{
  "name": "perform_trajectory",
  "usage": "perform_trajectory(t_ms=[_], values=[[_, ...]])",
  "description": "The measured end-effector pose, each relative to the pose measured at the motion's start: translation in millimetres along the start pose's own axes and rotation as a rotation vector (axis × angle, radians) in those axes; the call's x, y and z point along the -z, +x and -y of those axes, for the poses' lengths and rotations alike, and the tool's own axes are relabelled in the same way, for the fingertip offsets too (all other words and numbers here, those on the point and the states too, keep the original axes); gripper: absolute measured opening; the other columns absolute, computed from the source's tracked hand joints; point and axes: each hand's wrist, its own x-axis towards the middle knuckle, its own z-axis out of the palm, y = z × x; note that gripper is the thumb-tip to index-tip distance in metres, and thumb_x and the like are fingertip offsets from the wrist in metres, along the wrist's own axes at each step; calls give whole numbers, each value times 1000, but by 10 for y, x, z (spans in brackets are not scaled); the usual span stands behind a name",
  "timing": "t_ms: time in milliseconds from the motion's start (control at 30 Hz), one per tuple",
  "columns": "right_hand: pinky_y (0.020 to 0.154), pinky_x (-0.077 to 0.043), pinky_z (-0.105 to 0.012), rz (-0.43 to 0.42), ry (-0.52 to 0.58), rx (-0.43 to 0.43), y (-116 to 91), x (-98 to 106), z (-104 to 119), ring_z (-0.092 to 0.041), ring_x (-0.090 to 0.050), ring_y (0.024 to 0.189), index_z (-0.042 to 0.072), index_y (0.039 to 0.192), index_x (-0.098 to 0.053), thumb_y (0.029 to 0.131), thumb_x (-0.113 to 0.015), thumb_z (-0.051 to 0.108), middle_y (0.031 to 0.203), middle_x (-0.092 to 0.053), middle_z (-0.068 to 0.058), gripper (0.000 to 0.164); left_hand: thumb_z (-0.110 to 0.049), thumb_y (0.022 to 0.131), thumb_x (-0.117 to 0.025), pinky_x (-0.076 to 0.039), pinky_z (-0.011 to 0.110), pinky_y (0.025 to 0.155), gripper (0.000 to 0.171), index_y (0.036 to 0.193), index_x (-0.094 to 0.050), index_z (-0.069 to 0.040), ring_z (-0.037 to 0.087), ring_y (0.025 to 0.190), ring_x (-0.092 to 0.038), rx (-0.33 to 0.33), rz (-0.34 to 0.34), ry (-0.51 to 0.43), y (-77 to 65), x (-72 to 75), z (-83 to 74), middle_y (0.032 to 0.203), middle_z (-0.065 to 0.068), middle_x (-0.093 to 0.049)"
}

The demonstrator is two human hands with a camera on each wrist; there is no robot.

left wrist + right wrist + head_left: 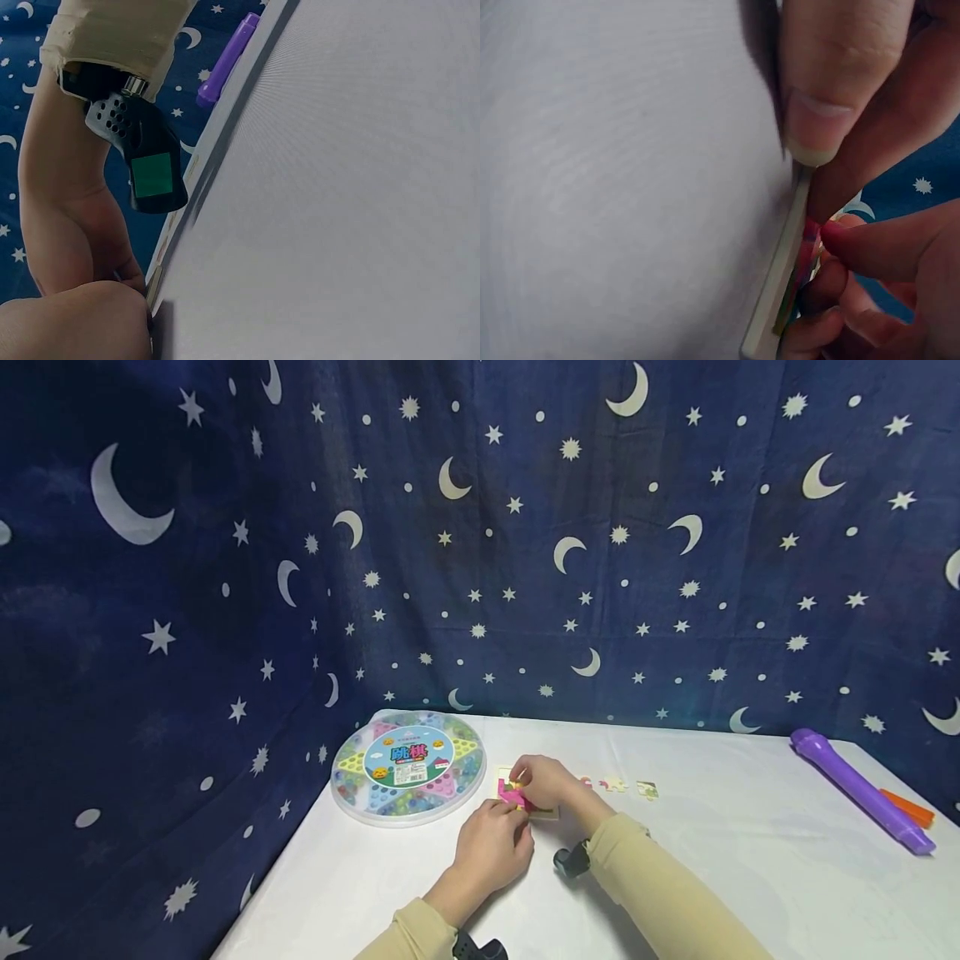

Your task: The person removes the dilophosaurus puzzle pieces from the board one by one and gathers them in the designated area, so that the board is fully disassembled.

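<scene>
Left hand [495,843] grips puzzle board [549,815]; right hand [547,782] above it, finger grasp indeterminate. Uneven pressure could dislodge pieces [510,794].

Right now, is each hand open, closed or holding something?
Left hand: holding the puzzle board by its edge.
Right hand: curled over it; whether holding anything can't be told.

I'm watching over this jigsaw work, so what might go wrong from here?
The loose pieces lie just beside the right hand, which might knock them if it swings outward. Both hands crowd the small puzzle board, so a nudge from the left hand could shift the pink part of the picture.
</scene>
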Motion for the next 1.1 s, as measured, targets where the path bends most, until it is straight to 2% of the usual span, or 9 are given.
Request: perform_trajectory(t_ms=[233, 567, 867, 1100], values=[[100, -48, -52, -28, 32, 31, -13, -8, -28, -26, -64, 103, 13, 103, -68, 88, -72, 2, 104, -68, -3, 19, -24, 89, -70, -56, 35, 83, 15, 94, -80, -14, 21, 97, -68, -6, -4, 6, 5, 10, -9, 101, 1, -75], [102, -47, -53, -51, 60, 60, -45, 12, -34, -28, -65, 109, 13, 104, -68, 92, -69, 7, 104, -70, -2, 13, -24, 89, -69, -56, 35, 83, 14, 93, -79, -15, 21, 97, -68, -9, -3, 15, 7, 0, -3, 101, 1, -76], [95, -50, -48, -72, 53, 69, -30, 23, -17, -20, -63, 92, 15, 100, -68, 92, -75, 14, 94, -68, 1, 11, -25, 89, -68, -56, 35, 82, 15, 93, -79, -16, 21, 97, -68, -8, -1, 23, 14, 2, 2, 103, 0, -75], [83, -53, -41, -77, 40, 75, -52, 26, 1, -17, -60, 83, 13, 98, -70, 93, -75, 17, 86, -66, 1, 9, -24, 88, -70, -57, 36, 83, 16, 95, -80, -14, 22, 98, -68, -8, 0, 10, 10, 32, -14, 107, 3, -76]])
